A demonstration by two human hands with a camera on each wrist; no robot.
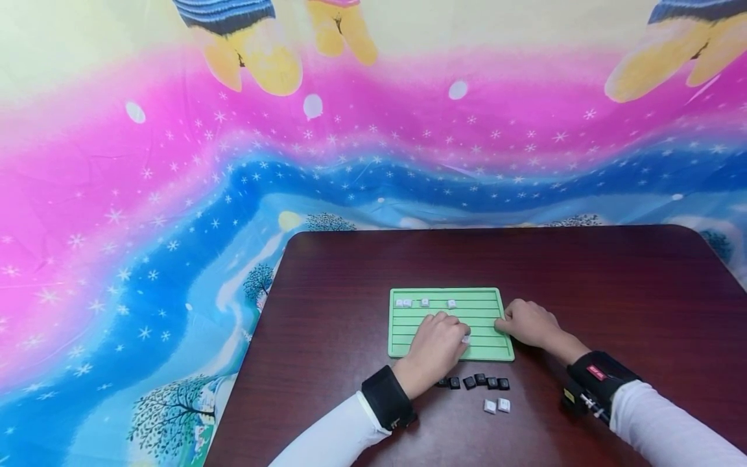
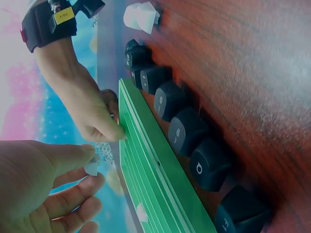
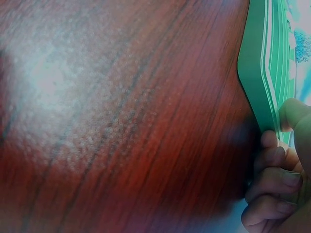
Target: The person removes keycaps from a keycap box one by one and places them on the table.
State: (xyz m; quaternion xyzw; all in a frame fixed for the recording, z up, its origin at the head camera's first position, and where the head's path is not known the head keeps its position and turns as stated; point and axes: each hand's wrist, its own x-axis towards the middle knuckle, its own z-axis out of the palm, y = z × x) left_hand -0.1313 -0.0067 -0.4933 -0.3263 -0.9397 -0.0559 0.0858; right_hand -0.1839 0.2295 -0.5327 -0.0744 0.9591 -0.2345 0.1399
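Over the front middle of a green ridged tray (image 1: 484, 353), my left hand (image 1: 439, 347) pinches a white keycap (image 2: 91, 168) between thumb and finger. The cap is just off the tray in the left wrist view. My right hand (image 1: 530, 323) grips the tray's right edge, thumb on top and fingers curled beside and below the rim (image 3: 265, 97). Along the tray's back row sit several white keycaps (image 1: 425, 303), spaced unevenly. Part of the tray's lower left is hidden behind my left hand.
A loose row of black keycaps (image 1: 469, 383) lies on the dark wooden table (image 1: 327, 311) in front of the tray. Nearer still are two white keycaps (image 1: 504, 405). Behind the table hangs a colourful printed cloth (image 1: 373, 130).
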